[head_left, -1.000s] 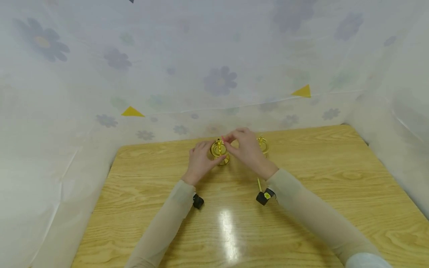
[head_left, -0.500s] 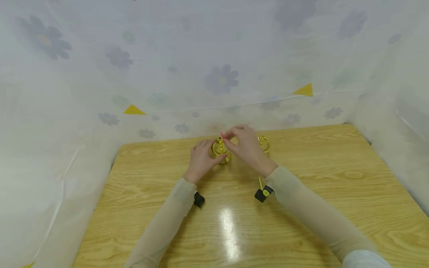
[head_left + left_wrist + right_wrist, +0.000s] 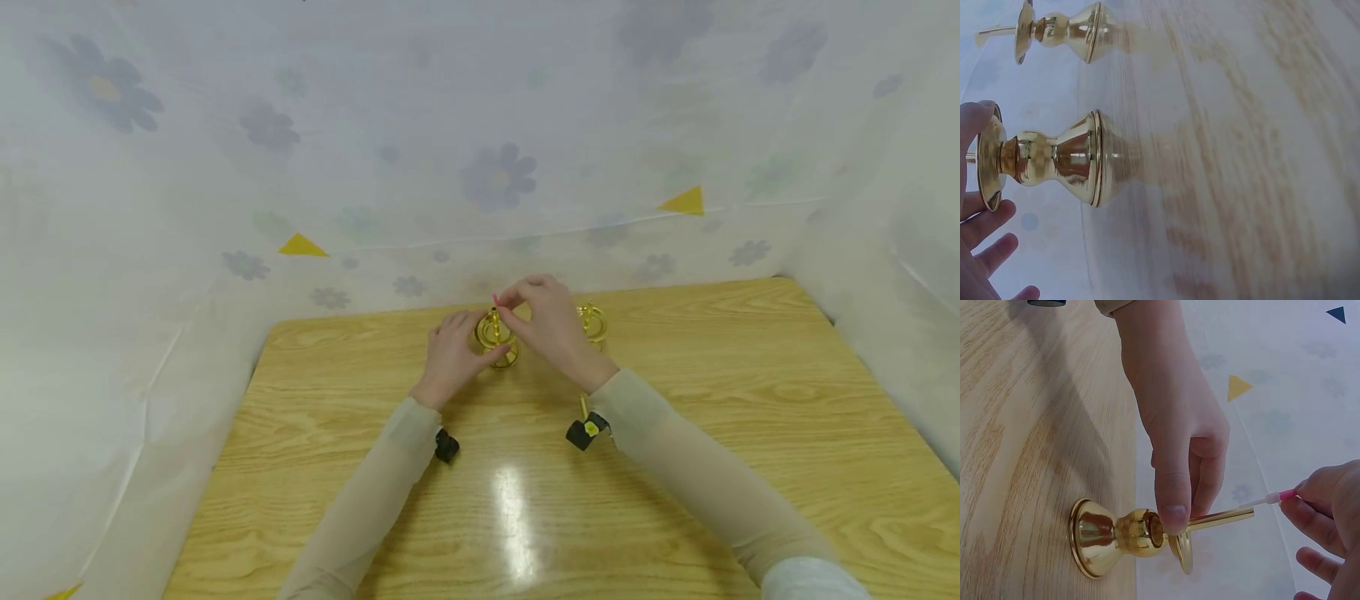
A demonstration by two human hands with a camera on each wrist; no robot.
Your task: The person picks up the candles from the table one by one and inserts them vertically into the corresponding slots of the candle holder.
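Brass gleams on the worktop (image 3: 675, 467), where the left hand (image 3: 450, 357) grips the neck of the nearer candlestick (image 3: 495, 337) between thumb and fingers, while the right hand (image 3: 551, 325) pinches a thin candle (image 3: 1269, 499), pink and white, with its tip at the mouth of that holder's gold tube; I judge the seating as just begun, the candle not yet pushed home. Two candlesticks are counted, the second one (image 3: 591, 321) standing behind the right hand and untouched, and one candle.
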